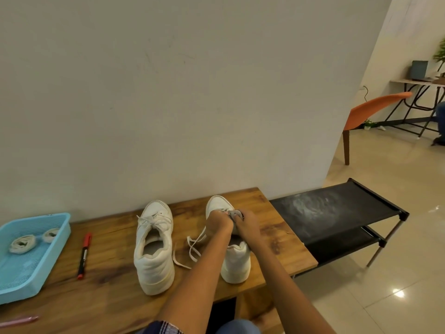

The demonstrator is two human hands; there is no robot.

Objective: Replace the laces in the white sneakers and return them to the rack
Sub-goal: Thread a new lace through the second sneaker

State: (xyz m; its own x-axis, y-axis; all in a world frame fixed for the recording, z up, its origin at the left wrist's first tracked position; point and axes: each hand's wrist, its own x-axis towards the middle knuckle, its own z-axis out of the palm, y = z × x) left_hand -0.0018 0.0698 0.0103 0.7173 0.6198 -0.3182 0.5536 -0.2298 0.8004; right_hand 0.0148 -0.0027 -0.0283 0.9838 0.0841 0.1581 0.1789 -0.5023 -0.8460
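Your forearms reach up from the bottom of the frame to the right-hand sneaker [234, 256] at centre frame. Your left hand [220, 220] and right hand [245, 225] are curled close together over its lace area, apparently pinching the lace [195, 242], though the fingertips are too bunched to see exactly what each holds. The lace's loose loops trail left onto the table [115, 237], between the two shoes. The left-hand sneaker [154, 247] stands just beside it, still laced.

Pull unevenly and the lace could snag in an eyelet or tip the shoe toward the table's right edge. The trailing loops could tangle or catch the neighbouring shoe. Two rolled laces [22, 243] wait in the blue tray [36, 280] at lower left, near a red marker [84, 254]. The black rack [337, 213] sits at right.
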